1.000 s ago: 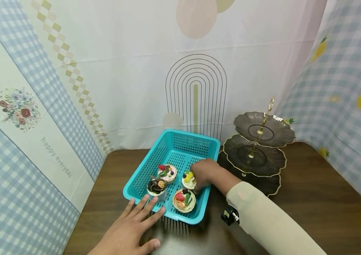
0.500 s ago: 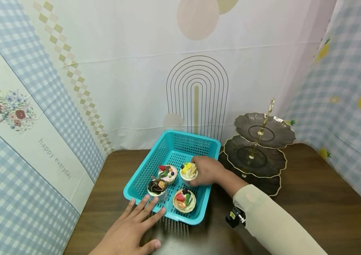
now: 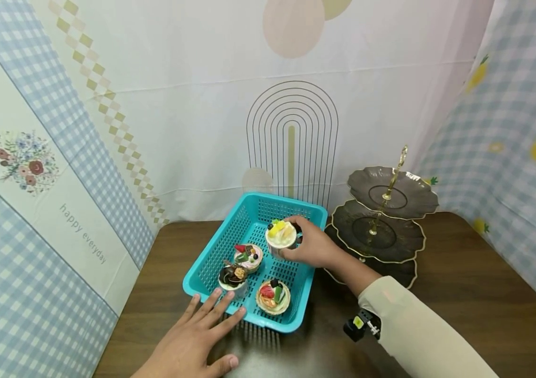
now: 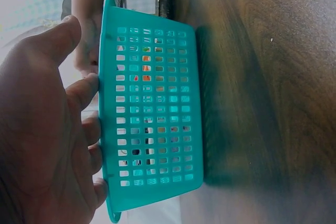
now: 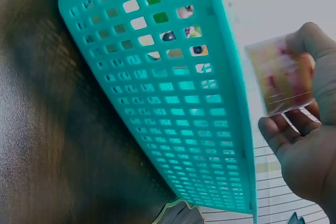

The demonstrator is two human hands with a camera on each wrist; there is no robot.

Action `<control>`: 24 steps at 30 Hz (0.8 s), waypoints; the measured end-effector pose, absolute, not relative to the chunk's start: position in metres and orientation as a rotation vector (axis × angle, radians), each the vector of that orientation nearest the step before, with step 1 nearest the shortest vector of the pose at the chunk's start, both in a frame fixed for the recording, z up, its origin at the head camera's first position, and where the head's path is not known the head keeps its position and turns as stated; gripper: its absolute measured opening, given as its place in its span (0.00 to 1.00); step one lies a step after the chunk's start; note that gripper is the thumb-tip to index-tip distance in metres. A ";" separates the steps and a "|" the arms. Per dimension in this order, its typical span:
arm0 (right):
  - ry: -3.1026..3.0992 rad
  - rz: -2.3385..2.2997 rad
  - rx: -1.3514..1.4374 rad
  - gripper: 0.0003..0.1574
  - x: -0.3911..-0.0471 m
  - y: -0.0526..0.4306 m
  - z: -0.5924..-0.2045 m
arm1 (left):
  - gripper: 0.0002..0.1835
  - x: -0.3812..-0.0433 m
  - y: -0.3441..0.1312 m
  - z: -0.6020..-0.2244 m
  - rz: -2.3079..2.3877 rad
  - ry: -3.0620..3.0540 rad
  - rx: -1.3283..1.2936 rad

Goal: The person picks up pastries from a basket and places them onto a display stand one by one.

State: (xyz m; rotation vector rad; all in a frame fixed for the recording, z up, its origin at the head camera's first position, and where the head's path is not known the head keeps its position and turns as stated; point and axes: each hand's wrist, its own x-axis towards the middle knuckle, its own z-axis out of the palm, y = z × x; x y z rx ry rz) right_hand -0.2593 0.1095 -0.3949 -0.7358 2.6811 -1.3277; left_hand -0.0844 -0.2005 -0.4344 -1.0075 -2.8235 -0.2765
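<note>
In the head view my right hand (image 3: 312,245) grips a cupcake (image 3: 281,236) with white cream and yellow fruit, above the floor of the turquoise basket (image 3: 217,252). Its clear-sided cup (image 5: 278,77) shows yellow and red in the right wrist view, pinched between thumb and fingers above the rim. My left hand (image 3: 194,336) lies with spread fingers at the basket's near rim, the fingertips touching it in the left wrist view. Inside the basket sit a chocolate-topped cupcake (image 3: 233,276), a pink-creamed cupcake (image 3: 249,257) and a strawberry-topped cupcake (image 3: 273,297).
A three-tier dark cake stand (image 3: 377,231) with gold edges and a gold handle stands right of the basket, close behind my right forearm. Brown wooden table (image 3: 476,294) spreads beneath. Patterned cloths (image 3: 192,115) hang behind and at both sides.
My right hand has lifted the yellow-fruit cupcake from the basket's floor, upward and slightly away from me. My left hand and the other cupcakes have stayed in place.
</note>
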 end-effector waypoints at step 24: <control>2.619 -1.435 -0.640 0.52 -0.229 0.158 -0.331 | 0.42 -0.086 -0.200 -0.440 -0.244 -2.765 -0.997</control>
